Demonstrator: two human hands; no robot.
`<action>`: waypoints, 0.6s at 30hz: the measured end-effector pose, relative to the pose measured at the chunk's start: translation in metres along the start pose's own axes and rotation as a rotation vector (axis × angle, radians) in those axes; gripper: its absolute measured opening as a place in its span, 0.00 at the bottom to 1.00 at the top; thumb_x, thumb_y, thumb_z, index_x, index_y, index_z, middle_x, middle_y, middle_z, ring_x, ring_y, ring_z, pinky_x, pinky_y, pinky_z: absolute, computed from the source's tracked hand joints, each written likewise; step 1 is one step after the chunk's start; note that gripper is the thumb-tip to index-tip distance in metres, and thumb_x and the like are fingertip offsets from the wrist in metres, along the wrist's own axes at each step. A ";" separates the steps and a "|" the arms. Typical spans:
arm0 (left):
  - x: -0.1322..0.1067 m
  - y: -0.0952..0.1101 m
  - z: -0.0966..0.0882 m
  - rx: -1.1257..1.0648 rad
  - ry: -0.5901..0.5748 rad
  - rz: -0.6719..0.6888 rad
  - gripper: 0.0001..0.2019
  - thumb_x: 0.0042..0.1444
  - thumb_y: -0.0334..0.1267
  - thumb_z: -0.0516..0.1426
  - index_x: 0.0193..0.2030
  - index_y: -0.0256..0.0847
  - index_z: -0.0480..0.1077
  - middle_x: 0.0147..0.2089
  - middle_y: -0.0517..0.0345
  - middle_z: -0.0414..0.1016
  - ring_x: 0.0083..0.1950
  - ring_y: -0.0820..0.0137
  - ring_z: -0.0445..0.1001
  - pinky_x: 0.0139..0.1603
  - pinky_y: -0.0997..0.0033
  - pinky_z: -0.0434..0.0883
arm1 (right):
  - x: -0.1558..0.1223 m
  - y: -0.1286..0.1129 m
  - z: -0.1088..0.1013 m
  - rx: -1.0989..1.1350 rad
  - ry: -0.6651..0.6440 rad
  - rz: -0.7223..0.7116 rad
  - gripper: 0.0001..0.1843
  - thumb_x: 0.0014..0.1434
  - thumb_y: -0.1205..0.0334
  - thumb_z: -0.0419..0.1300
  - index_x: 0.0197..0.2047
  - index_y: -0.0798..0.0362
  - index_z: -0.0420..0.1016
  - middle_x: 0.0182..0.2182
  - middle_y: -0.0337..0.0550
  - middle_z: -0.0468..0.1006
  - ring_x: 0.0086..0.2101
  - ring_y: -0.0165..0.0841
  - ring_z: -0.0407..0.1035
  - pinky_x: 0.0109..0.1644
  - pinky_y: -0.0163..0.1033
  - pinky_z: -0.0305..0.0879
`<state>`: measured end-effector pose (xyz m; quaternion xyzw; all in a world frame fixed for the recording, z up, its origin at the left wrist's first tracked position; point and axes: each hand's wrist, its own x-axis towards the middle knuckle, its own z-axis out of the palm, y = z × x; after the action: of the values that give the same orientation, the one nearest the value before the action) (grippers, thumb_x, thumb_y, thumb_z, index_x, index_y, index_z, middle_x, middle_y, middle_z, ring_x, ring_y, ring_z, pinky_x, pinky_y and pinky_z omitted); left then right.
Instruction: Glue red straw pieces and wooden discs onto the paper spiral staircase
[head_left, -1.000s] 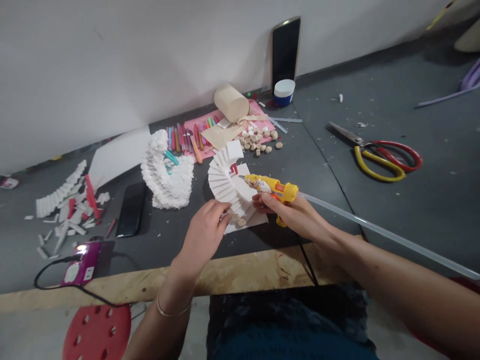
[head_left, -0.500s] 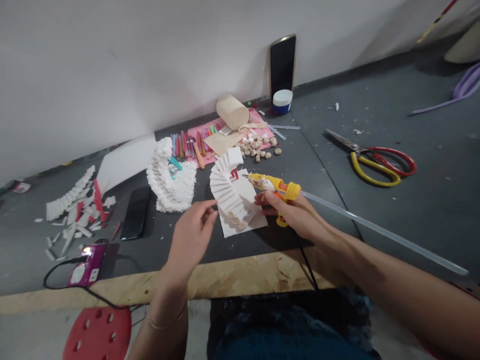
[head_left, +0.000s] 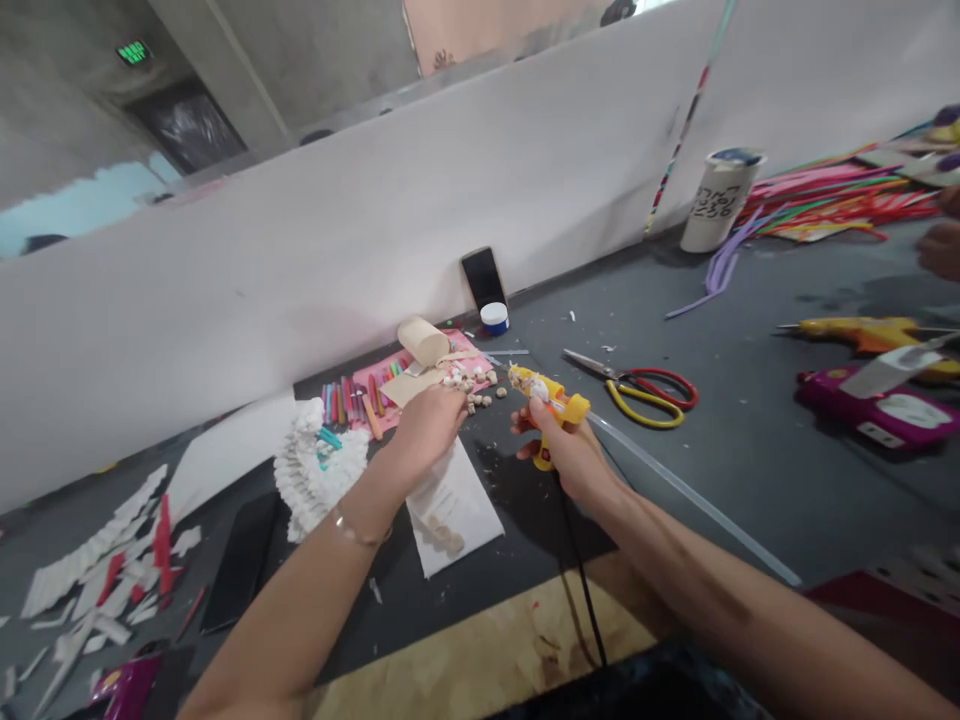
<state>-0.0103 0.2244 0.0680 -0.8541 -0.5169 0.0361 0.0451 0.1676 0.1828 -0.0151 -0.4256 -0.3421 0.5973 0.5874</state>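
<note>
L hand [head_left: 429, 428] moved to tan discs [head_left: 480, 377], R hand [head_left: 564, 440] w/ glue gun [head_left: 554, 391]

I read "EXIT" on the green-lit sign [head_left: 134, 52]; upper line illegible to me | Dark handwriting [head_left: 716, 203] on the white container [head_left: 718, 230]: not decipherable on my feed | Red label [head_left: 545, 454] on the yellow glue gun [head_left: 553, 394]: too small to read

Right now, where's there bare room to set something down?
Widest: mostly bare tabletop between the scissors and the purple box at right. Narrower: the strip between the white card and the wooden edge. Crowded: far left, with scraps, and beside your left hand, with beige pieces.
</note>
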 end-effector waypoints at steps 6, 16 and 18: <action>0.053 0.016 0.024 0.088 -0.076 -0.019 0.08 0.50 0.21 0.57 0.28 0.33 0.76 0.34 0.41 0.79 0.45 0.53 0.75 0.57 0.52 0.60 | 0.000 -0.001 0.000 0.004 -0.001 -0.009 0.26 0.51 0.36 0.64 0.36 0.52 0.73 0.33 0.42 0.76 0.32 0.32 0.72 0.23 0.32 0.71; 0.035 0.027 -0.002 -0.020 0.009 -0.024 0.09 0.58 0.26 0.54 0.38 0.34 0.76 0.39 0.41 0.79 0.47 0.54 0.76 0.55 0.54 0.65 | -0.001 -0.003 0.000 0.037 -0.030 -0.012 0.26 0.51 0.36 0.64 0.36 0.52 0.73 0.33 0.41 0.76 0.29 0.30 0.71 0.22 0.31 0.69; 0.004 0.024 -0.011 -0.280 0.193 -0.027 0.12 0.63 0.32 0.51 0.48 0.38 0.75 0.46 0.44 0.78 0.50 0.57 0.74 0.53 0.58 0.67 | -0.002 -0.003 -0.001 0.024 -0.053 0.002 0.26 0.51 0.35 0.64 0.35 0.52 0.73 0.32 0.41 0.76 0.28 0.29 0.70 0.22 0.31 0.68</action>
<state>0.0139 0.2168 0.0764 -0.8446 -0.5214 -0.1191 -0.0243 0.1695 0.1809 -0.0126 -0.4030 -0.3500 0.6130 0.5825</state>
